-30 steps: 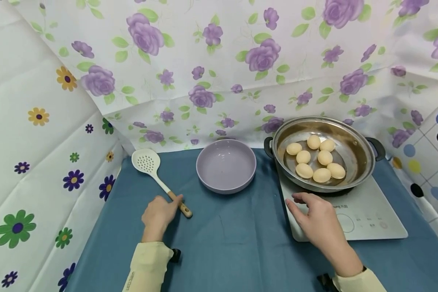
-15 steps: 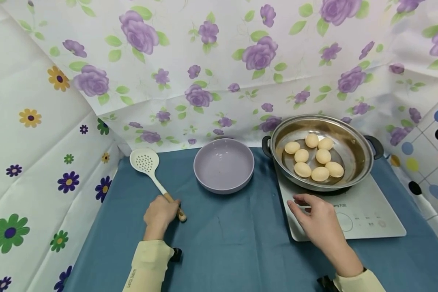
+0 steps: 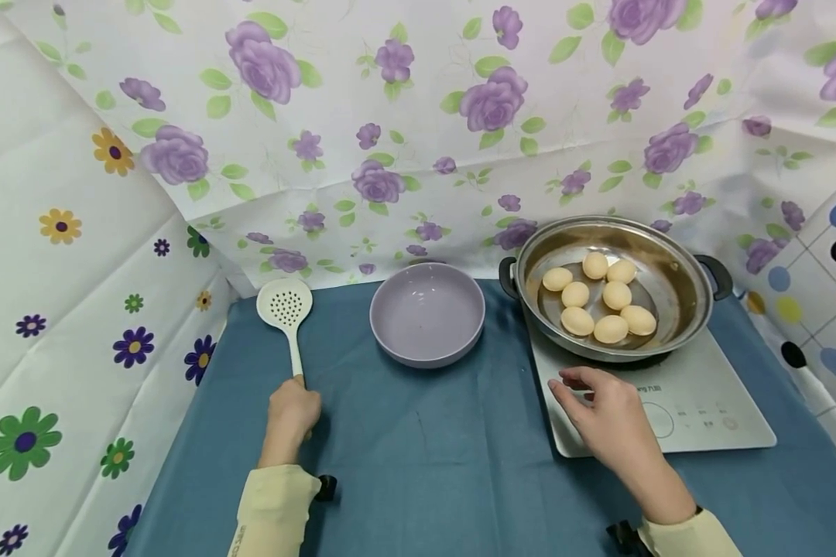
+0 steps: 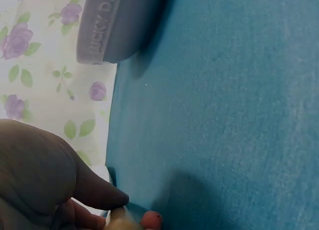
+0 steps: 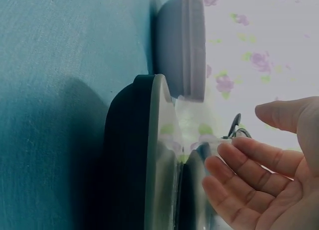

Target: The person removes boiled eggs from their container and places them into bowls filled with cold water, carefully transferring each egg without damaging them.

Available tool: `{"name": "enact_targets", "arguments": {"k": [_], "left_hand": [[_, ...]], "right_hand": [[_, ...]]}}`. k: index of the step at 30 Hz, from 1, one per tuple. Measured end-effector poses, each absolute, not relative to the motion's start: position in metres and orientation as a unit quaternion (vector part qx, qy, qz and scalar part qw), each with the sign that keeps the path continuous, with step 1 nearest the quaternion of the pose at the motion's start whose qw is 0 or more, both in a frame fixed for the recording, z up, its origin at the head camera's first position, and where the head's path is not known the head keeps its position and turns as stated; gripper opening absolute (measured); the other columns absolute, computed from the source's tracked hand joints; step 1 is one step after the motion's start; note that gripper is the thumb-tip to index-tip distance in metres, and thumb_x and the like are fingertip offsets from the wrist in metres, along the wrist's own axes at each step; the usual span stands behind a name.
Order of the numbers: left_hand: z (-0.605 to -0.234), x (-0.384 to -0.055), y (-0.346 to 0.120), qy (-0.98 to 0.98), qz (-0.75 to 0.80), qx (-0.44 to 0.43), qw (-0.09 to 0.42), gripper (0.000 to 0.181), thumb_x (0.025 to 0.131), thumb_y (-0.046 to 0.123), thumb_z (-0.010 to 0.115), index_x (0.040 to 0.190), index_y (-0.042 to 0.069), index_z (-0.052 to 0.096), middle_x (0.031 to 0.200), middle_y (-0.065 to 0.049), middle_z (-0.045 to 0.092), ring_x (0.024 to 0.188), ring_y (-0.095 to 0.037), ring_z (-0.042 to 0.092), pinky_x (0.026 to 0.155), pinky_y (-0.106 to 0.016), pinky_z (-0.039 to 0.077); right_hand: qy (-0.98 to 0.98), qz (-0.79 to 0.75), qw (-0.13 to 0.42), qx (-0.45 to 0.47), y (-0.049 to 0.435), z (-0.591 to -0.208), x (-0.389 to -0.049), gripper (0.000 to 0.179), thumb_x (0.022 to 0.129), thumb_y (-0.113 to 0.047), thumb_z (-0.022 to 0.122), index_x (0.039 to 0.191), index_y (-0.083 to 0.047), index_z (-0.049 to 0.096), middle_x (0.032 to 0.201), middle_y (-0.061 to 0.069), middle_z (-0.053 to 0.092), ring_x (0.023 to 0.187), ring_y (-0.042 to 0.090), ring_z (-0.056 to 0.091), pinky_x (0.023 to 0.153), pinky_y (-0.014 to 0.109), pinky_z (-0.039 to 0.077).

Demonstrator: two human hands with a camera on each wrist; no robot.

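At the left of the head view, my left hand (image 3: 292,414) grips the handle of a white slotted skimmer (image 3: 285,304), whose perforated head points toward the back wall. The left wrist view shows the thumb and fingers pinching its wooden handle (image 4: 119,221). My right hand (image 3: 606,418) hovers over the front of the induction cooker (image 3: 710,394), fingers loosely bent with nothing in them. Behind that hand a steel pot (image 3: 683,309) with black handles stands on the cooker. Several pale peeled eggs (image 3: 611,329) lie inside the pot.
A shallow lilac bowl (image 3: 427,315) stands at the back middle of the blue tablecloth (image 3: 432,464), between the skimmer and the pot. Flower-patterned sheets (image 3: 390,124) hang behind and along the left side. A dotted sheet (image 3: 829,309) borders the right.
My left hand has closed round the skimmer's handle and shifted slightly left. The skimmer has swung from slanting to nearly straight, its head moving a little right. The right hand has stayed in place.
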State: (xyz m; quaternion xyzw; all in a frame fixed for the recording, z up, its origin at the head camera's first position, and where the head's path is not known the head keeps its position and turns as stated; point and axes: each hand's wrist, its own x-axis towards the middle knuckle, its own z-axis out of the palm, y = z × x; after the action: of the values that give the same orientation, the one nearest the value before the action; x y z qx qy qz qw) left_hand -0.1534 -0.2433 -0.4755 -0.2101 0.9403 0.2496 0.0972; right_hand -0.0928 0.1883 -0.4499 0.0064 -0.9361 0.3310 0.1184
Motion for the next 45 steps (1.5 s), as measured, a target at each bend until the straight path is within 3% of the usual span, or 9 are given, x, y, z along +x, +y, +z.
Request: {"name": "enact_targets", "arguments": {"k": [4,8,14,19,25,31,37,42,45], "left_hand": [[-0.476,-0.151,-0.249,0.949,0.223,-0.206,0.087,0.038,0.088,0.007,0.035,0.117,-0.007,0.054,0.091,-0.033,0.056,0.055,-0.032,0.057,0.046,-0.038,0.044],[-0.475,-0.15,-0.253,0.945,0.22,-0.231,0.072,0.031,0.086,0.008,0.039,0.103,-0.01,0.058,0.085,-0.029,0.058,0.065,-0.035,0.055,0.051,-0.038,0.042],[-0.472,-0.149,-0.254,0.933,0.249,-0.253,0.064,0.026,0.085,0.01,0.043,0.09,-0.01,0.059,0.071,-0.024,0.057,0.051,-0.03,0.056,0.042,-0.036,0.043],[-0.472,-0.148,-0.254,0.902,0.336,-0.264,0.054,0.022,0.088,0.015,0.055,0.08,-0.005,0.059,0.066,-0.018,0.058,0.047,-0.019,0.058,0.043,-0.033,0.047],[-0.472,-0.147,-0.254,0.835,0.465,-0.287,0.066,0.026,0.09,0.015,0.059,0.1,-0.009,0.057,0.084,-0.027,0.063,0.056,-0.021,0.068,0.054,-0.036,0.055],[-0.462,-0.144,-0.248,0.814,0.502,-0.28,0.078,0.042,0.091,0.015,0.06,0.12,-0.012,0.05,0.102,-0.029,0.057,0.065,-0.022,0.07,0.061,-0.036,0.056],[-0.447,-0.141,-0.238,0.828,0.493,-0.259,0.064,0.042,0.092,0.016,0.058,0.124,-0.009,0.05,0.099,-0.025,0.062,0.063,-0.018,0.068,0.064,-0.039,0.057],[-0.433,-0.138,-0.233,0.844,0.474,-0.245,0.051,0.043,0.093,0.02,0.058,0.128,-0.005,0.051,0.101,-0.021,0.061,0.066,-0.017,0.068,0.064,-0.036,0.057],[-0.425,-0.136,-0.231,0.851,0.469,-0.232,0.045,0.042,0.092,0.021,0.059,0.126,-0.003,0.053,0.101,-0.022,0.061,0.068,-0.018,0.069,0.061,-0.031,0.056]], "right_hand": [[-0.937,0.331,0.112,0.012,0.188,-0.448,-0.093,0.04,0.09,-0.047,0.057,0.105,-0.013,0.069,0.098,0.005,0.07,0.091,0.022,0.066,0.074,0.042,0.054],[-0.938,0.33,0.108,0.017,0.189,-0.444,-0.095,0.04,0.09,-0.048,0.056,0.105,-0.013,0.069,0.098,0.004,0.07,0.092,0.022,0.066,0.074,0.043,0.054],[-0.941,0.324,0.095,0.02,0.191,-0.437,-0.096,0.04,0.09,-0.048,0.055,0.106,-0.014,0.069,0.098,0.004,0.07,0.092,0.023,0.066,0.075,0.044,0.053],[-0.945,0.313,0.093,0.021,0.191,-0.433,-0.098,0.037,0.09,-0.047,0.057,0.103,-0.015,0.069,0.098,0.002,0.071,0.089,0.025,0.067,0.075,0.045,0.052],[-0.946,0.304,0.108,0.026,0.191,-0.429,-0.099,0.038,0.089,-0.048,0.057,0.1,-0.014,0.07,0.095,0.003,0.072,0.085,0.025,0.067,0.072,0.045,0.052],[-0.944,0.303,0.119,0.048,0.192,-0.422,-0.1,0.032,0.09,-0.044,0.059,0.099,-0.016,0.07,0.093,0.002,0.071,0.081,0.021,0.067,0.07,0.041,0.053],[-0.947,0.281,0.142,0.063,0.2,-0.403,-0.108,0.028,0.089,-0.044,0.059,0.097,-0.019,0.07,0.089,0.001,0.071,0.079,0.021,0.067,0.068,0.043,0.051],[-0.952,0.258,0.157,0.055,0.217,-0.376,-0.121,0.036,0.089,-0.046,0.058,0.103,-0.015,0.071,0.098,0.007,0.072,0.083,0.027,0.067,0.069,0.047,0.049],[-0.958,0.244,0.149,0.035,0.233,-0.359,-0.131,0.046,0.089,-0.052,0.053,0.108,-0.012,0.068,0.089,0.011,0.07,0.064,0.025,0.061,0.056,0.042,0.045]]}}
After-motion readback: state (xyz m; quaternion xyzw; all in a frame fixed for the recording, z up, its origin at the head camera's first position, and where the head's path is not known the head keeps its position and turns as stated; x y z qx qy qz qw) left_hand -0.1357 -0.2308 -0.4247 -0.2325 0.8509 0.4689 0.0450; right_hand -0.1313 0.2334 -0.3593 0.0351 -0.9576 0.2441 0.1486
